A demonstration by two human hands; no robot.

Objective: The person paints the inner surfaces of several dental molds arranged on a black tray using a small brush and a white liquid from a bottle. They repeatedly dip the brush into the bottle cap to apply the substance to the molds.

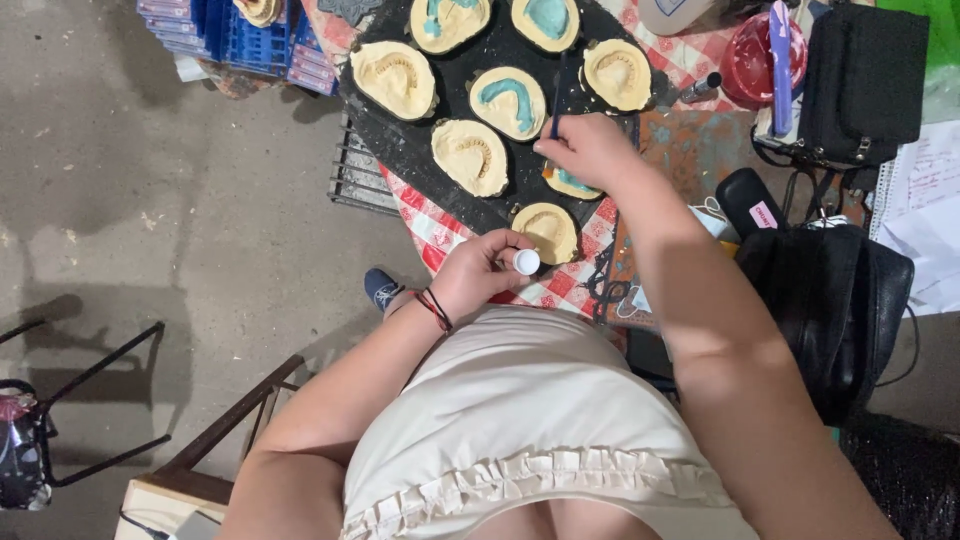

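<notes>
so the biggest thing here is the round dark board [400,150] lying on the surface [440,235] with its red-and-white checked cloth, and it's covered in cream-coloured dental casts, some with a teal layer in the arch. the cast being worked on [572,184] sits at the near right edge of the board, mostly hidden under the right hand [590,150], only a bit of teal and cream peeking out. that hand is right on top of it, fingers pinched together on a thin dark blue brush [557,100]. the brush's long axis runs nearly straight away from the person, handle pointing toward the far side of the board, the working end down toward the cast (tip is hidden by the fingers, so can't tell if it's touching). the left hand [485,272] is closer to the body, near the surface edge, curled round a small container with a white round cap [526,262], just beside a plain cream cast [547,232]. so the right hand is clearly the nearer one to the cast; the container sits just below and left of it.
</notes>
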